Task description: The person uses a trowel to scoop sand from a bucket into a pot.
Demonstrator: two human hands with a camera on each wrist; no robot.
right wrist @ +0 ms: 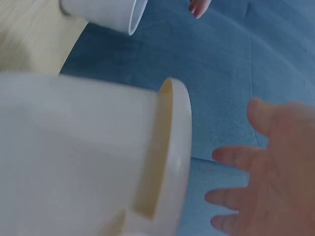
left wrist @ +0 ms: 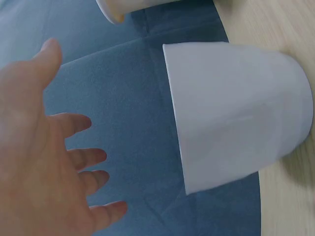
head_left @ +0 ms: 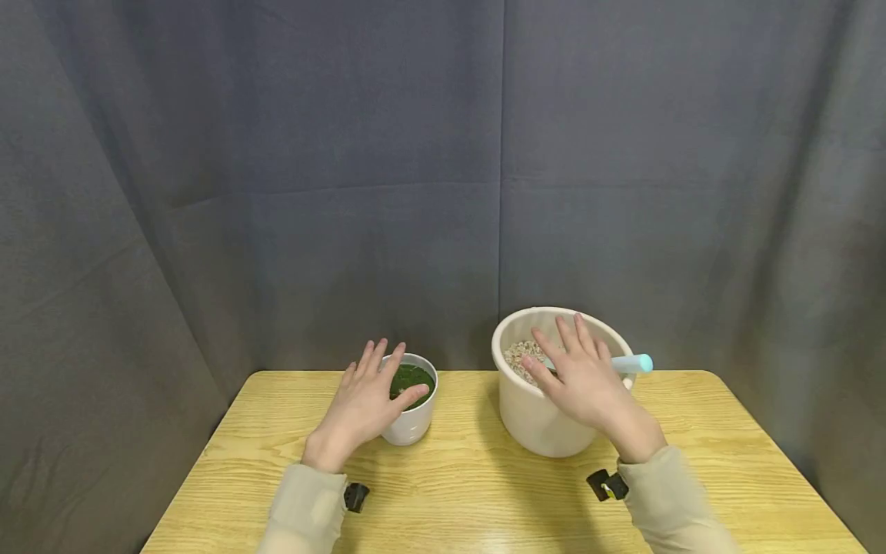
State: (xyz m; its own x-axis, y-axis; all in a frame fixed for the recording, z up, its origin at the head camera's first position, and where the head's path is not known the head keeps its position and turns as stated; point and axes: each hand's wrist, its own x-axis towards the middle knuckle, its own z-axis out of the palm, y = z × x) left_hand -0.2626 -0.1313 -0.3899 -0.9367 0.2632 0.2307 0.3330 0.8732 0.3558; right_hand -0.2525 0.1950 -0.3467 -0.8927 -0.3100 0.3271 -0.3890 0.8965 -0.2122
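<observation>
My left hand (head_left: 363, 404) is spread palm down above a small white pot (head_left: 408, 428), overlapping its left side in the head view. Dark green matter (head_left: 410, 375) shows inside that pot. In the left wrist view, a gap separates the straight fingers from the pot's rim (left wrist: 175, 118). Over a larger cream bucket (head_left: 543, 423) hovers my right hand (head_left: 584, 385), fingers apart and holding nothing. Pale gravel-like bits (head_left: 524, 360) lie in the bucket, partly hidden by the hand. A light blue handle (head_left: 635, 364) sticks out over the bucket's right rim; its other end is mostly hidden.
Both containers stand upright near the back edge of a wooden table (head_left: 457, 492). Grey curtains (head_left: 374, 192) surround the table at the back and sides. A dark wrist strap piece (head_left: 356, 497) shows at the left cuff, and another (head_left: 607, 485) at the right.
</observation>
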